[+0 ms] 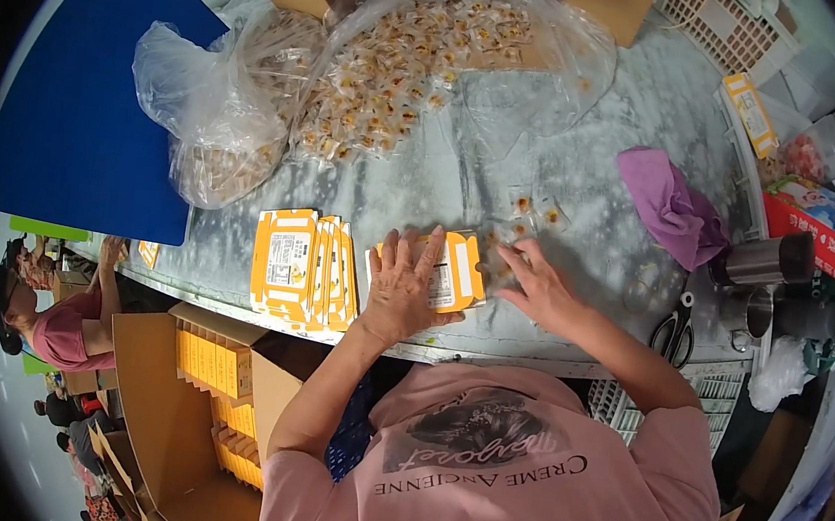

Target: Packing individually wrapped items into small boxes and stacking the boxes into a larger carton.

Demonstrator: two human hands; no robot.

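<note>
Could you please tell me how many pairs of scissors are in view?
1: the scissors lie on the right side of the table, below the purple cloth in the picture; others may be hidden.

Smooth card box [461, 268], glossy plas. bag [190, 78] (v. crinkly) & matt cloth [669, 206].

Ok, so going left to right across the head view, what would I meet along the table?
Blue board, stacked cartons, your left hand, your right hand, purple cloth, dark tumbler.
</note>
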